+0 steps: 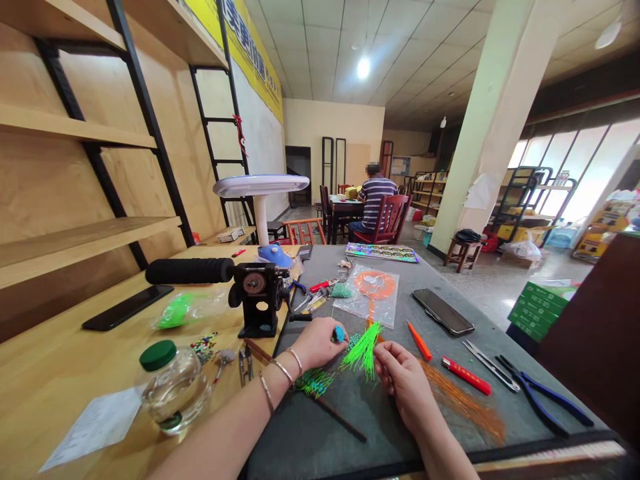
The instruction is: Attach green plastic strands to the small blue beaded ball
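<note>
My left hand (324, 339) is closed, its fingers mostly turned away. At its fingers shows a round, speckled blue piece (339, 333); I cannot tell whether it is held or worn. Small teal beads (355, 341) lie just beyond. The thumb and fingertips of my right hand (400, 373) pinch at the right edge of a bundle of bright green strands (365, 353). Below my left wrist lies a second green bunch with bluish bits (315, 383), beside a thin dark stick (340, 417). Orange strands (465, 397) spread out to the right of my right hand.
A black hand-cranked device (256, 300) and a lidded water jar (175, 393) stand on the left. Pliers (537, 393), tweezers (493, 365), a red tube (466, 375) and a phone (443, 311) lie on the right. A person (377, 200) sits at a far table.
</note>
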The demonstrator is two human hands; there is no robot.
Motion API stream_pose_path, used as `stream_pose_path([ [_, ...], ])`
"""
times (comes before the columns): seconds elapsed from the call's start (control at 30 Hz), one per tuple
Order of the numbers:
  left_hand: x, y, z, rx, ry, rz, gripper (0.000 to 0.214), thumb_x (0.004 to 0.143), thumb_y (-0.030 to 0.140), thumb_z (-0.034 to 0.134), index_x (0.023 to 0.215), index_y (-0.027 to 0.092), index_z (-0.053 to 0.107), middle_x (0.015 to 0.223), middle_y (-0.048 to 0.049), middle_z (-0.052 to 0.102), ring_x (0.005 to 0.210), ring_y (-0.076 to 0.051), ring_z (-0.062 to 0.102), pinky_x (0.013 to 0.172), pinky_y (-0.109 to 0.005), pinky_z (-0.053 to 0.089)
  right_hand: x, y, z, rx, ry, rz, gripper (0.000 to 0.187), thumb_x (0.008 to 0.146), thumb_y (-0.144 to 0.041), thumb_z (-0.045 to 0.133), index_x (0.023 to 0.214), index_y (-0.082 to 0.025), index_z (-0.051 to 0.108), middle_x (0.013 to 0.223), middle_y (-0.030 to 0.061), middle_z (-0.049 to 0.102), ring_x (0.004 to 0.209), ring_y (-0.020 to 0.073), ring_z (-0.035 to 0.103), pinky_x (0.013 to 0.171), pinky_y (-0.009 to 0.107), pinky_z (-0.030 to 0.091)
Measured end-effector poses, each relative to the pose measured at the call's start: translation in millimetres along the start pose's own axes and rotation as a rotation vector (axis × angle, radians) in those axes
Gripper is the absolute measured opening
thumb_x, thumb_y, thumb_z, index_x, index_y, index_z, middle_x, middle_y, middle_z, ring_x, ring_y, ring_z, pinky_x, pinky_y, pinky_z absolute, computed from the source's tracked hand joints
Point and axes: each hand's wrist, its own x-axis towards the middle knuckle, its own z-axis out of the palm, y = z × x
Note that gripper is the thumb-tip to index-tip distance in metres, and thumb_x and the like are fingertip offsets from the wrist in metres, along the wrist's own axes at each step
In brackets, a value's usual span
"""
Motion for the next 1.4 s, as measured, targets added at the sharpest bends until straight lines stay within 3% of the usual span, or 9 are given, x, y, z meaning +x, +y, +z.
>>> stream_pose_path([
  [0.33,-2.1,1.1,4.6,0.071,-0.019,-0.044,0.012,0.066,0.019,0.062,0.070,0.022,0.073,0.079,-0.0066,0.073,0.079,-0.021,0.063,0.075,-0.026,0.044,-1.5,0.7,0.2,-0.001,-0.008,-0.025,0.040,0.067,-0.054,0.071,0.070,-0.019,0.053,0.052,-0.0066,0.051,0.040,0.0045,0.033,0.038,0.018,0.018],
  [0.7,-3.4,5.1,6.4,0.229,-0.075,-0.009,0.016,0.075,0.019,0.057,0.077,0.021,0.073,0.084,-0.0068,0.072,0.081,-0.021,0.063,0.077,-0.028,0.044,-5.0,-2.8,3.4,-0.043,-0.009,-0.020,0.040,0.067,-0.055,0.070,0.070,-0.019,0.053,0.052,-0.0060,0.052,0.040,0.0050,0.033,0.039,0.019,0.019],
  [1.03,-2.6,6.3,7.6,0.279,-0.101,0.004,0.015,0.074,0.020,0.059,0.080,0.022,0.073,0.086,-0.0038,0.071,0.083,-0.020,0.063,0.075,-0.027,0.044,-0.2,3.1,1.1,-0.081,-0.036,-0.038,0.038,0.070,-0.054,0.068,0.072,-0.018,0.053,0.053,-0.0062,0.053,0.041,0.0042,0.033,0.039,0.018,0.021],
  [1.27,-1.5,4.9,6.4,0.211,-0.062,-0.023,0.011,0.074,0.020,0.060,0.077,0.018,0.070,0.082,-0.0048,0.071,0.079,-0.019,0.062,0.073,-0.027,0.043,-2.8,1.4,2.0,-0.097,-0.046,-0.026,0.038,0.070,-0.053,0.069,0.071,-0.018,0.053,0.052,-0.0060,0.053,0.041,0.0042,0.034,0.039,0.017,0.022],
  [1.4,-0.4,8.3,0.5,-0.144,0.014,-0.059,0.015,0.073,0.029,0.065,0.074,0.014,0.068,0.073,-0.0041,0.068,0.069,-0.016,0.057,0.066,-0.026,0.042,-5.1,0.5,5.1,-0.084,-0.094,-0.064,0.038,0.071,-0.053,0.068,0.070,-0.018,0.053,0.056,-0.0032,0.059,0.043,0.0057,0.038,0.038,0.017,0.026],
])
